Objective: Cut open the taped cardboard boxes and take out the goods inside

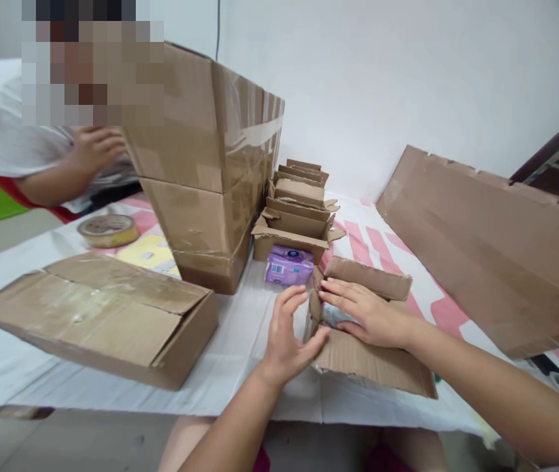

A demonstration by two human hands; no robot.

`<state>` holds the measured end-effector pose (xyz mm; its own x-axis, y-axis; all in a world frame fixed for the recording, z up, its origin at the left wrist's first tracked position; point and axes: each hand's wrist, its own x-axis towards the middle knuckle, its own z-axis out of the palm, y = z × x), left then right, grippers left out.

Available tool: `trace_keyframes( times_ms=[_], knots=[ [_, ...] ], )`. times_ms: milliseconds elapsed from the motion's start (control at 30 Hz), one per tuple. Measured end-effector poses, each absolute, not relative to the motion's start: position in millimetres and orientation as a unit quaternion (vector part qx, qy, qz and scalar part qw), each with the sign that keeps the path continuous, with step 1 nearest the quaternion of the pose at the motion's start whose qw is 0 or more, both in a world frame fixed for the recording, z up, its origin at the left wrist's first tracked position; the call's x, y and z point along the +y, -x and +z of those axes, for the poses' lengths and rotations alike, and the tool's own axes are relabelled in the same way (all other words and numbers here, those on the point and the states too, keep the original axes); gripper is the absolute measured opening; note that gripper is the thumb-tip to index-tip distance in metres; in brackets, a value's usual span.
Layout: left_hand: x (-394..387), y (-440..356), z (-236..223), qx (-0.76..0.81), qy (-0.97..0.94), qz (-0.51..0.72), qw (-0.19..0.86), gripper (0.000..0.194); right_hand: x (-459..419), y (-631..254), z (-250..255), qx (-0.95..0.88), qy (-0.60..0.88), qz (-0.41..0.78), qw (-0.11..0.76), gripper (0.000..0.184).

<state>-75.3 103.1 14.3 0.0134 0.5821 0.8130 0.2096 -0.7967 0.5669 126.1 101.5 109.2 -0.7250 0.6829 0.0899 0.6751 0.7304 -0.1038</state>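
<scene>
A small cardboard box (378,359) lies with its flaps spread in front of me. At its left end, my left hand (283,341) curves with thumb and fingers apart, the thumb touching the near flap. My right hand (375,314) reaches over the opening with its fingers stretched out, the fingertips at the left end flap. Pale blue-white contents (332,316) show partly beneath the right hand; their kind is hidden. Just beyond the left hand sits a purple printed soft pack (289,265), which neither hand holds.
Several open cardboard boxes (292,226) line up behind the pack. A tall taped carton stack (195,164) stands left of them, with a closed flat box (97,314) and tape roll (108,231) nearby. A large cardboard sheet (486,249) leans at right. Another person (38,151) sits at left.
</scene>
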Motion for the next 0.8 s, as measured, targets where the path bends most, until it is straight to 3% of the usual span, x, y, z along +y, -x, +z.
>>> trace_keyframes(
  times_ms=[133, 200, 333, 400, 467, 633, 800],
  knots=[
    [100, 79, 21, 0.272, -0.729, 0.627, 0.042, 0.047, 111, -117, 106, -0.934, 0.348, 0.057, 0.057, 0.059],
    [103, 80, 20, 0.298, -0.754, 0.579, 0.089, 0.047, 114, -116, 104, -0.930, 0.358, 0.061, 0.054, 0.058],
    [113, 81, 15, 0.286, -0.772, 0.476, 0.310, 0.057, 107, -118, 103, -0.917, 0.391, 0.070, 0.048, 0.052],
    [114, 81, 14, 0.272, -0.771, 0.445, 0.365, 0.059, 99, -123, 104, -0.900, 0.426, 0.074, 0.054, 0.049],
    [113, 82, 14, 0.282, -0.771, 0.425, 0.380, 0.058, 90, -131, 108, -0.875, 0.478, 0.072, 0.029, 0.048],
    [111, 83, 19, 0.308, -0.777, 0.392, 0.384, 0.050, 71, -157, 122, -0.840, 0.527, 0.008, -0.128, 0.038],
    [112, 85, 16, 0.320, -0.800, 0.372, 0.345, 0.044, 53, -178, 134, -0.793, 0.577, -0.116, -0.161, 0.053]
  ],
)
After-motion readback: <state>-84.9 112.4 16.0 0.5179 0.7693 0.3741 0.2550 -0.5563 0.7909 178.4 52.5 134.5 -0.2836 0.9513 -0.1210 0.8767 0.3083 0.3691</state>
